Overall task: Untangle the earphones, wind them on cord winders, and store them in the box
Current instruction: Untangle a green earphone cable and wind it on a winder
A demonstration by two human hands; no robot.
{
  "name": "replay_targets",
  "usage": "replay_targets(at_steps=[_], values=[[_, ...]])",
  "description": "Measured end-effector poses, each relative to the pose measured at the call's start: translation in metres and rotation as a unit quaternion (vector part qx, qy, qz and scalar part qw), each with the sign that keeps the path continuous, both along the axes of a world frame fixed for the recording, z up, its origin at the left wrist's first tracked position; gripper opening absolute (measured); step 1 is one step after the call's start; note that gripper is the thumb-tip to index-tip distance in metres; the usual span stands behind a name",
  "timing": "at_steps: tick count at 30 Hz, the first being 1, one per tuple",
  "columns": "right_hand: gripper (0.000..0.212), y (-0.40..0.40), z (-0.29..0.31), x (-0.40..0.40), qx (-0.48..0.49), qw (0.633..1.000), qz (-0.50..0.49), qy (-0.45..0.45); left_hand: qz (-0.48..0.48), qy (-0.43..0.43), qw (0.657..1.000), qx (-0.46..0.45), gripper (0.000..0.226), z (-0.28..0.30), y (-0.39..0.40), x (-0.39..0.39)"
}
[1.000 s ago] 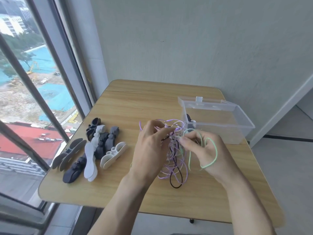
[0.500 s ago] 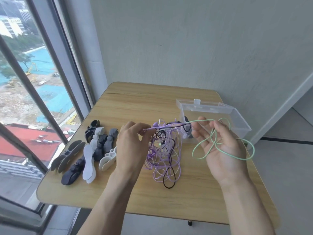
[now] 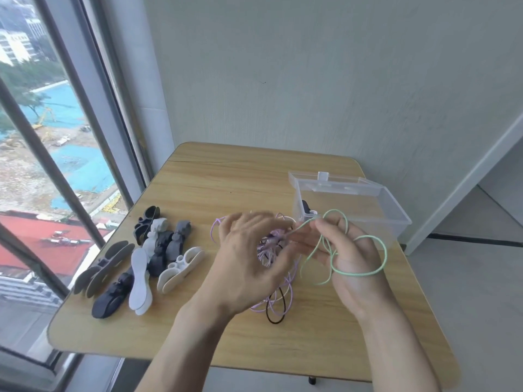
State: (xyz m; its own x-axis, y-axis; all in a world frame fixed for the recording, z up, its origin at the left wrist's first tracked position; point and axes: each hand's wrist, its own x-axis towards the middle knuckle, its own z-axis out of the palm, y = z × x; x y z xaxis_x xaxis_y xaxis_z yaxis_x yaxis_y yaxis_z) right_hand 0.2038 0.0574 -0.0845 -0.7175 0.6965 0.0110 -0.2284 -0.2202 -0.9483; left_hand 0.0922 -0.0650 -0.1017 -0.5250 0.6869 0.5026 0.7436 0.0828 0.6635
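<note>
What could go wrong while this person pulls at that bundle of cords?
The green cord loops around the right hand while its other end runs into the purple and black tangle at the left hand; pulling harder might tighten a knot. Loose loops trail toward the table edge and could slip off. The clear box sits close behind the hands, so a tug may knock it.

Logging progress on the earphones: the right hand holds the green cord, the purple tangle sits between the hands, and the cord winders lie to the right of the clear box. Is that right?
Not quite. The head view shows the cord winders lying left of the clear box, near the window. The right hand does hold the green cord, and the purple tangle sits between it and the left hand.
</note>
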Motion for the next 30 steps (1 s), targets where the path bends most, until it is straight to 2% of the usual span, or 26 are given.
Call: replay_targets(at_steps=[3,5,13,17,20,22,25,28,30], values=[[0.015,0.0,-0.003,-0.001,0.031,0.999,-0.008,-0.032,0.019,-0.027,0.999,0.018,0.009,-0.007,0.003,0.001],[0.016,0.0,-0.005,-0.002,0.028,0.998,-0.038,-0.038,0.034,-0.026,0.999,0.022,0.004,-0.009,0.004,0.001],[0.018,-0.001,-0.007,-0.009,-0.032,0.992,-0.119,0.016,0.045,-0.008,0.999,0.017,0.018,-0.013,0.003,0.0],[0.017,0.003,-0.007,-0.008,-0.056,0.988,-0.14,0.025,0.009,0.021,0.999,-0.032,0.016,-0.017,0.001,-0.003],[0.012,0.006,-0.003,-0.006,-0.083,0.988,-0.125,0.04,-0.003,0.022,0.998,-0.065,0.005,-0.021,-0.001,-0.002],[0.009,0.006,0.0,-0.005,-0.102,0.987,-0.106,0.058,0.011,-0.002,0.998,-0.062,0.011,-0.019,-0.001,0.001],[0.016,0.003,0.002,-0.005,-0.101,0.99,-0.081,0.055,0.06,-0.037,0.997,-0.041,0.019,-0.017,0.002,0.005],[0.026,-0.001,0.004,-0.006,-0.103,0.991,-0.043,0.07,0.102,-0.025,0.993,-0.059,0.028,-0.018,0.005,0.002],[0.022,-0.002,0.005,-0.005,-0.109,0.991,-0.006,0.075,0.122,-0.011,0.99,-0.075,0.02,-0.021,0.006,-0.001]])
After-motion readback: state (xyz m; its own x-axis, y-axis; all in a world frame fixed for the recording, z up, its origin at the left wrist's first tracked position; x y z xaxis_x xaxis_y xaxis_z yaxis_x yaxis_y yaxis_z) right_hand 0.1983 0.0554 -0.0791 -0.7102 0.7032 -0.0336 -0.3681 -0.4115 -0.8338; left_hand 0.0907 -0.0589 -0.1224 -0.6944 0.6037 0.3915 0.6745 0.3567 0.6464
